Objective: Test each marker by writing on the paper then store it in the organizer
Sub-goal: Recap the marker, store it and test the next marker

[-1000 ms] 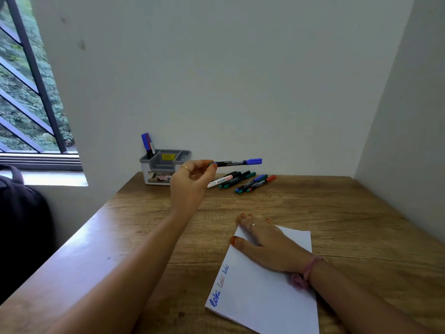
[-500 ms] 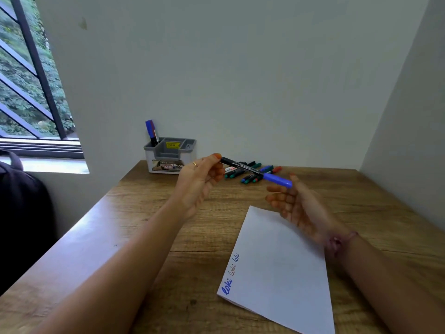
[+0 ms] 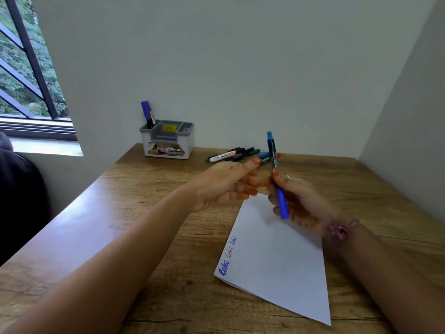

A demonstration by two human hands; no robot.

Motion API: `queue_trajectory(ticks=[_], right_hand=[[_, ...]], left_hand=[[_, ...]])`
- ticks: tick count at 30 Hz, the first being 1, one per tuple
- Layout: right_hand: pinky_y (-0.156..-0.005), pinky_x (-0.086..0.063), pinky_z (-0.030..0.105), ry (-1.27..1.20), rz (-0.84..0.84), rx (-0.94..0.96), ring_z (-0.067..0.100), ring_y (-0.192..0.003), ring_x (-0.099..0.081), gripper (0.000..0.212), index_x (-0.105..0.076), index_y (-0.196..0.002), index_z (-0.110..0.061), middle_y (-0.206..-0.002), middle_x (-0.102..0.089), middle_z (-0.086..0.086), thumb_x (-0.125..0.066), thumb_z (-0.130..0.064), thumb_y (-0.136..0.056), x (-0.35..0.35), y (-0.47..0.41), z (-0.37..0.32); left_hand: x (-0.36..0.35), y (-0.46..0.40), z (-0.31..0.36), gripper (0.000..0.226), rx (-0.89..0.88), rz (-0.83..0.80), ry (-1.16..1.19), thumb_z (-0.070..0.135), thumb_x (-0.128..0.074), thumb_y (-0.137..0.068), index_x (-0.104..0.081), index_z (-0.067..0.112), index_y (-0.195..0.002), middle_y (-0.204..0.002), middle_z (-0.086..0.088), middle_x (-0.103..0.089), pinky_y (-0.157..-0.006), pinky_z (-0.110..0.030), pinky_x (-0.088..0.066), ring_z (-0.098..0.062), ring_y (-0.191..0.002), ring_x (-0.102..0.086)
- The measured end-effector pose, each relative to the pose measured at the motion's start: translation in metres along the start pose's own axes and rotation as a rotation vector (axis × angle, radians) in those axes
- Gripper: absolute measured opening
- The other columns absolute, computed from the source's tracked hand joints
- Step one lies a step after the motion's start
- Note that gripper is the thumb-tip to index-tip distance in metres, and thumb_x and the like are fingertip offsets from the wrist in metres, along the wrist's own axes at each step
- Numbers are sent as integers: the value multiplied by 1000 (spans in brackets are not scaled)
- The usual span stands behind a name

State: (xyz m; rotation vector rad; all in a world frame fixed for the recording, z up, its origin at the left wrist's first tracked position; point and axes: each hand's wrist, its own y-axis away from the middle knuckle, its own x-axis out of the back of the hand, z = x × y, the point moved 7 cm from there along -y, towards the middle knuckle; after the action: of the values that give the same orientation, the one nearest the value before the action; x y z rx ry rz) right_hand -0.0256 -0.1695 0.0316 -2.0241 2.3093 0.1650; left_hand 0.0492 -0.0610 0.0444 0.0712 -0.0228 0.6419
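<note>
Holding the marker (image 3: 277, 179) near upright above the paper's (image 3: 277, 256) far corner, the right hand (image 3: 298, 201) grips its barrel, blue cap downward. Left hand (image 3: 226, 184) beside it, fingers loosely curled, empty.

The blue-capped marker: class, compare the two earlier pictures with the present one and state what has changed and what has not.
The blue-capped marker passed from the left hand to the right hand, which lifted off the paper and now grips it nearly upright, cap downward. The left hand has let go, fingers relaxed. The organizer, its two markers and the loose markers stayed put.
</note>
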Motion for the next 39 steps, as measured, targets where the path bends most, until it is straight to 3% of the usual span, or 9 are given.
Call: queue_trajectory(ticks=[4, 7, 9, 13, 16, 21, 32, 36, 39], right_hand=[[-65, -47, 29, 92, 31, 57, 13, -62, -52, 39, -69, -89, -11, -70, -60, 4, -70, -44, -70, 3, -2, -3], [-66, -47, 33, 232, 73, 115, 22, -69, -53, 26, -73, -92, -19, -80, -66, 11, -64, -37, -75, 2, -1, -4], [-62, -42, 29, 329, 126, 173, 17, -68, -51, 30, -73, -95, -19, -83, -63, 13, -63, -39, -76, 3, -1, -8], [-74, -49, 34, 375, 166, 256, 14, -80, -61, 41, -71, -100, -15, -94, -69, 13, -59, -49, -79, 7, -2, -12], [-91, -51, 37, 264, 133, 324, 16, -99, -65, 45, -68, -108, -11, -105, -70, 5, -56, -47, -84, 4, 0, -15], [-92, -51, 35, 12, 95, 426, 23, -113, -61, 44, -61, -113, -1, -116, -67, 12, -54, -31, -83, -7, 7, -23], [-87, -55, 33, -172, 49, 406, 26, -110, -63, 29, -66, -99, -3, -109, -70, 12, -45, -21, -89, -14, 10, -22], [-84, -56, 38, -147, 38, 410, 30, -111, -62, 31, -68, -98, -4, -111, -68, 16, -43, -22, -91, -11, 9, -24], [-86, -54, 43, -80, 67, 406, 31, -114, -60, 33, -66, -102, -3, -117, -64, 20, -45, -25, -90, -6, 7, -23]], left_hand=[[-32, 10, -8, 35, 31, -269, -339, 43, -56, -86, -61, 21, -112, -110, 1, -68, -95, -30, -49, -10, -100, -66], [-37, 7, -12, 24, 45, -248, -385, 25, -57, -91, -59, 12, -112, -112, -2, -68, -94, -28, -50, -11, -98, -66], [-39, 4, -14, 19, 51, -210, -346, 16, -55, -92, -57, 11, -110, -110, -4, -67, -92, -31, -52, -13, -93, -67], [-37, 2, -8, 5, -7, -85, -249, 14, -54, -91, -53, 18, -95, -85, -1, -58, -72, -26, -55, -7, -68, -54], [-39, 7, 2, 20, -92, -47, -240, 24, -43, -95, -45, 22, -75, -64, 6, -37, -49, -21, -37, -6, -52, -35], [-45, 9, 6, 24, -178, -84, -154, 29, -34, -100, -47, 23, -81, -57, 4, -26, -38, -19, -14, -6, -44, -19], [-46, 8, 5, 20, -242, -49, -46, 27, -37, -100, -54, 16, -101, -51, 5, -25, -37, -16, -13, -4, -37, -18], [-47, 9, 4, 22, -243, -53, -61, 32, -39, -99, -53, 23, -85, -53, 3, -25, -37, -16, -15, -5, -36, -18], [-48, 8, 1, 21, -207, -77, -90, 37, -38, -98, -54, 23, -95, -54, 3, -25, -37, -16, -14, -5, -38, -18]])
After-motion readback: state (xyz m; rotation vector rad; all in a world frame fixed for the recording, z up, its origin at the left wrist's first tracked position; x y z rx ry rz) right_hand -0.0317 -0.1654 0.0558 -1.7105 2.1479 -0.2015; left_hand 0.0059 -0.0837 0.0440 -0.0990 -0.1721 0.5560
